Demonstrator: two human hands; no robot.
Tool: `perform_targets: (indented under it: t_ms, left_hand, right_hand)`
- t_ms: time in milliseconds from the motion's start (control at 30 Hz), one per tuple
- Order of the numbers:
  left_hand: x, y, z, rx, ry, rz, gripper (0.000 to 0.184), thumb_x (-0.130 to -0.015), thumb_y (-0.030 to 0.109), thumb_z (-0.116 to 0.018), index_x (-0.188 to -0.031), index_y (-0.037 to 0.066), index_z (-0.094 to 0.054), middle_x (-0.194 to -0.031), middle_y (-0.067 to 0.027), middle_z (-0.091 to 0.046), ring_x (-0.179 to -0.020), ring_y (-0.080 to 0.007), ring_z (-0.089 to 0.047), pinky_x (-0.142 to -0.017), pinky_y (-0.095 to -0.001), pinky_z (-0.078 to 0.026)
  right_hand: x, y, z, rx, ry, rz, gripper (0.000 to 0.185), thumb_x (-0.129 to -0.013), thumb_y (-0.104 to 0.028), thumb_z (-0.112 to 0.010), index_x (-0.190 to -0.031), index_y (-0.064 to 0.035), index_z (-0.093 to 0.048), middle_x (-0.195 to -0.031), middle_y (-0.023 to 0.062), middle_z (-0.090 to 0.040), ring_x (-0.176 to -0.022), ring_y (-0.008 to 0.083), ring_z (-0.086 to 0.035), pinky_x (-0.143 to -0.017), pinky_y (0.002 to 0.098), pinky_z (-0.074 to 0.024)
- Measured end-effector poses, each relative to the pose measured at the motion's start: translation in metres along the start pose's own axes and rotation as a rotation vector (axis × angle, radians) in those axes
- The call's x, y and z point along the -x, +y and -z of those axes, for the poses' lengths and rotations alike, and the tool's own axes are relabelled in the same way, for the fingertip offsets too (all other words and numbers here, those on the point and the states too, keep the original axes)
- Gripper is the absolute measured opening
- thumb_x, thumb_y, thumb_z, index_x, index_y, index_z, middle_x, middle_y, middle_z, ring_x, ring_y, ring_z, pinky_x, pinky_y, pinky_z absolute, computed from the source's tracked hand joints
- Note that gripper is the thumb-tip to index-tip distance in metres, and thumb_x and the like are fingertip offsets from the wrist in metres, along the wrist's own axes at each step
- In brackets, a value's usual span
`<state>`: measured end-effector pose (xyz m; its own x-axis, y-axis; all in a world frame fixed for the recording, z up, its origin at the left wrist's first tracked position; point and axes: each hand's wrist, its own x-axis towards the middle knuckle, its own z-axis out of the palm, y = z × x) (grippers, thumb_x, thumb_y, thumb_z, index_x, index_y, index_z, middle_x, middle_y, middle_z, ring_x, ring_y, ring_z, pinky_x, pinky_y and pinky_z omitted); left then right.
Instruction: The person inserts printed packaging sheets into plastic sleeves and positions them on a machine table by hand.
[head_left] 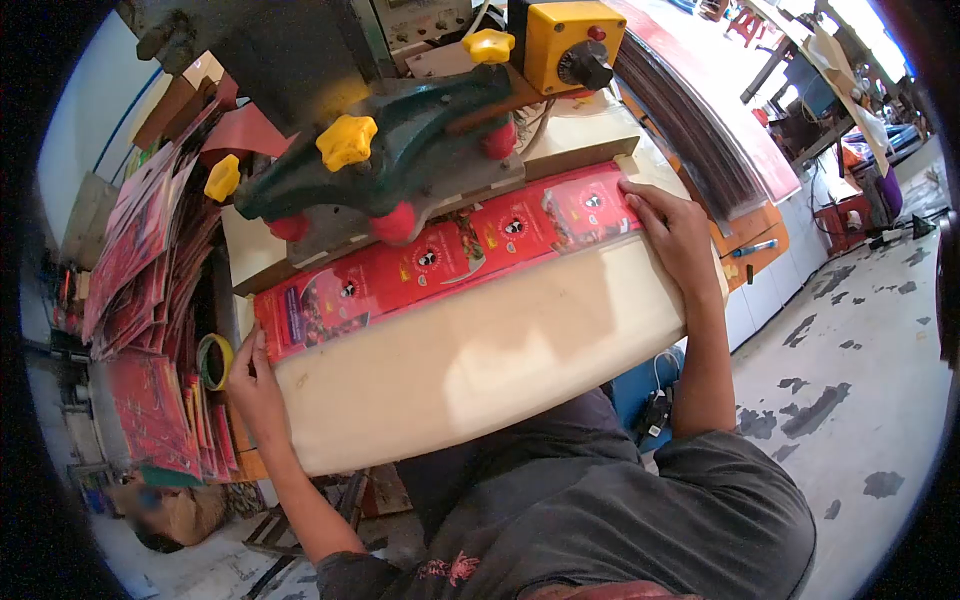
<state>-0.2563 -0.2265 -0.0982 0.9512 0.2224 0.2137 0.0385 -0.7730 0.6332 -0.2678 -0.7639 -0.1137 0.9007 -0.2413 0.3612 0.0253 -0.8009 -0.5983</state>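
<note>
A long red printed packaging sheet (437, 262), with repeated pictures of food and round logos, lies flat on a cream-coloured work surface (470, 355). My left hand (258, 390) has its fingers closed on the sheet's left end. At the opposite end, my right hand (675, 232) pinches the corner between thumb and fingers. Just behind the sheet stands a machine with a dark green cast head (400, 150), yellow star knobs (346, 143) and red round feet (393, 222). The machine head hides what lies directly beneath it.
Stacks of red printed sheets (150, 250) lean at the left, near a roll of yellow tape (214, 362). A yellow control box (572, 48) with a black dial sits behind. Piled flat sheets (690, 120) and a blue marker (754, 248) are at the right.
</note>
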Motion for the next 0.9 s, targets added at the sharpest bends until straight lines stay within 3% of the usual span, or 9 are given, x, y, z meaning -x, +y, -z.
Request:
perform_targets:
  t_ms: [100,300,367,800,867,900]
  left_hand:
    - [0.000,-0.001,0.000,0.004,0.027,-0.016,0.040,-0.106,0.028,-0.056,-0.132,-0.002,-0.066,-0.124,-0.0201,-0.071,-0.115,-0.0262,-0.067,-0.100,-0.0359,-0.048]
    - [-0.006,-0.007,-0.002,-0.122,0.002,-0.078,0.038,-0.105,0.027,-0.055,-0.131,0.003,-0.068,-0.121,-0.0229,-0.068,-0.112,-0.0338,-0.066,-0.099,-0.0389,-0.048]
    - [-0.007,-0.016,-0.004,-0.084,0.024,-0.139,0.037,-0.105,0.026,-0.054,-0.130,0.002,-0.068,-0.117,-0.0257,-0.068,-0.111,-0.0376,-0.066,-0.098,-0.0407,-0.049]
    - [-0.009,-0.017,-0.005,-0.158,0.063,-0.217,0.037,-0.105,0.027,-0.054,-0.129,0.002,-0.068,-0.115,-0.0246,-0.070,-0.107,-0.0384,-0.067,-0.094,-0.0413,-0.050]
    - [-0.009,-0.022,-0.006,-0.140,0.057,-0.217,0.038,-0.105,0.027,-0.056,-0.131,0.003,-0.067,-0.117,-0.0240,-0.070,-0.109,-0.0363,-0.067,-0.095,-0.0399,-0.050]
    - [-0.007,-0.016,-0.005,-0.143,0.059,-0.211,0.038,-0.105,0.027,-0.056,-0.131,0.003,-0.067,-0.117,-0.0240,-0.070,-0.109,-0.0363,-0.067,-0.095,-0.0399,-0.050]
  right_hand:
    - [0.001,-0.005,-0.001,-0.087,0.005,-0.064,0.025,-0.098,-0.028,-0.066,-0.117,-0.0158,-0.077,-0.098,0.0166,-0.076,-0.088,0.0299,-0.075,-0.080,0.0365,-0.0561]
    - [-0.003,-0.005,-0.001,0.129,-0.068,-0.076,0.032,-0.101,-0.038,-0.063,-0.125,-0.0212,-0.074,-0.096,0.0144,-0.077,-0.086,0.0259,-0.075,-0.075,0.0329,-0.0543]
    - [-0.003,-0.002,-0.003,0.131,-0.027,-0.041,0.031,-0.099,-0.042,-0.063,-0.121,-0.0253,-0.076,-0.092,0.0160,-0.076,-0.082,0.0318,-0.074,-0.075,0.0405,-0.0551]
    - [-0.001,-0.002,-0.005,0.104,0.004,-0.029,0.031,-0.099,-0.043,-0.062,-0.118,-0.0235,-0.076,-0.090,0.0183,-0.075,-0.087,0.0346,-0.074,-0.077,0.0429,-0.0555]
    - [-0.002,-0.002,-0.005,0.091,0.022,-0.040,0.031,-0.098,-0.039,-0.065,-0.120,-0.0207,-0.076,-0.077,0.0145,-0.072,-0.070,0.0270,-0.070,-0.068,0.0392,-0.0522]
    - [-0.003,-0.003,-0.003,0.089,0.017,-0.036,0.031,-0.098,-0.039,-0.065,-0.120,-0.0207,-0.076,-0.077,0.0145,-0.072,-0.070,0.0270,-0.070,-0.068,0.0392,-0.0522]
